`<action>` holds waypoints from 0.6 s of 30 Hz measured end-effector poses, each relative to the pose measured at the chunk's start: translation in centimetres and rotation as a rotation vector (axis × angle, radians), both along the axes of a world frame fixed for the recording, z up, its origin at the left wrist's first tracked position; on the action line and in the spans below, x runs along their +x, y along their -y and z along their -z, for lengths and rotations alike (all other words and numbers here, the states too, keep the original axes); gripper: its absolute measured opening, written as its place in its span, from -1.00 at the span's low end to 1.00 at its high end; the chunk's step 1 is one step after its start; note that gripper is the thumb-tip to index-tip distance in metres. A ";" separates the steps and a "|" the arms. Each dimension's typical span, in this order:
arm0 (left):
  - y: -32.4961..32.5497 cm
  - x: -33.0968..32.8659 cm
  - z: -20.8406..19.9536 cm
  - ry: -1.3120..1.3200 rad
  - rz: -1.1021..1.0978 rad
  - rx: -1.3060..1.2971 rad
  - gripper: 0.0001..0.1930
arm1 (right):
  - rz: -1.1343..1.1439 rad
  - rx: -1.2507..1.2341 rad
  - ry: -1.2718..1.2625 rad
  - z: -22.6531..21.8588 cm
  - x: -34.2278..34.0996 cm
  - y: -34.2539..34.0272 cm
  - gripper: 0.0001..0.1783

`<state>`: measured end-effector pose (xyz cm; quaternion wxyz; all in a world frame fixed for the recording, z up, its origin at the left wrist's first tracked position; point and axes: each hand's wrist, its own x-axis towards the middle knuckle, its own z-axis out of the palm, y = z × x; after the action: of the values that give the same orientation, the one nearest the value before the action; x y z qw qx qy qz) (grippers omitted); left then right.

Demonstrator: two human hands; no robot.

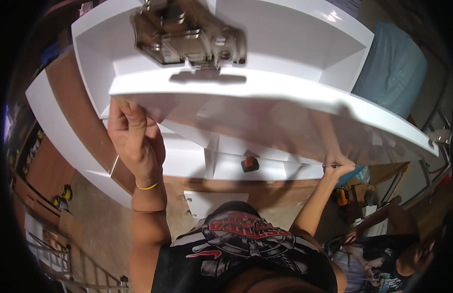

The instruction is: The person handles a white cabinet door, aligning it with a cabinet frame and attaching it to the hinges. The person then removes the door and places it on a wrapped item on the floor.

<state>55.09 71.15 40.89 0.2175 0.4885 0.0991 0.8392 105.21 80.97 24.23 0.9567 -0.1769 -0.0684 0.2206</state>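
- Left hand (134, 128): fingers bent, gripping the left end of the white panel (265, 117).
- Right hand (337, 163): closed on the panel's lower edge, toward its right end; fingertips unclear.
- Panel: held between both hands, before the white cabinet (97, 58).
- Metal hinge (180, 41): on the panel's upper edge, blurred.
- Another person (370, 259): lower right.

A blue plastic-covered bundle (395, 68) bulged at far right; a co-worker (382, 263) was lower right, near an orange-and-black tool (341, 196).
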 end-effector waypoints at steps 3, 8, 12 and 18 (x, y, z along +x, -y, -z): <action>2.2 -1.8 4.9 -0.010 0.082 -0.103 -0.66 | -0.080 -0.187 0.042 1.3 -4.7 2.8 -0.43; 5.5 -2.2 12.9 0.313 0.240 -0.344 -0.51 | -0.230 -0.381 0.284 16.7 2.4 4.2 -0.44; 11.2 -7.3 20.5 0.579 0.381 -0.690 -0.51 | -0.394 -0.654 0.393 17.4 -5.8 9.9 -0.39; 21.9 -15.8 38.4 0.604 0.824 -1.020 -0.68 | -0.440 -0.313 -0.074 24.5 -6.5 15.3 -0.38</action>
<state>39.29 49.30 2.51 0.7351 0.0706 0.2218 0.6368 98.66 65.70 -0.32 0.8486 -0.2956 -0.0353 0.4373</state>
